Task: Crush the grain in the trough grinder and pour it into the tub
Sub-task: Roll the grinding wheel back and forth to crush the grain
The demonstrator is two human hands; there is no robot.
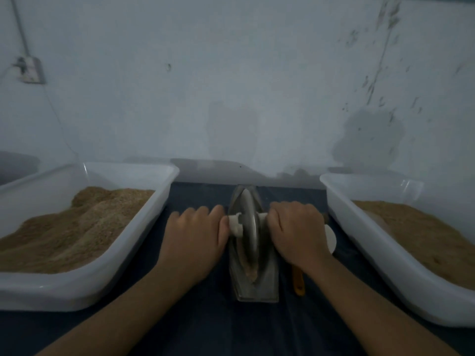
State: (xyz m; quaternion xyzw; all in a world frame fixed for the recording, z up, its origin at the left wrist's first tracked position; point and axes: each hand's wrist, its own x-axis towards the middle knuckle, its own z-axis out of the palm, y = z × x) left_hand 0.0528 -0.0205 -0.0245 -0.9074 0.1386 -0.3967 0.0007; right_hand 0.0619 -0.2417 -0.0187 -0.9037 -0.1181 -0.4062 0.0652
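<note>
A metal trough grinder (267,286) stands lengthwise on the dark cloth in the middle. Its steel wheel (248,222) sits upright in the trough on a white axle handle (235,226). Pale brown grain (251,269) lies in the trough below the wheel. My left hand (195,237) grips the left end of the axle. My right hand (295,232) grips the right end, which it hides. A white tub (123,242) heaped with brown grain stands on the left. A second white tub (365,242) with grain stands on the right.
A scoop with a white bowl (331,238) and an orange handle (299,281) lies on the cloth between the grinder and the right tub, partly under my right wrist. A stained pale wall rises close behind. A socket box (30,70) hangs on the wall at left.
</note>
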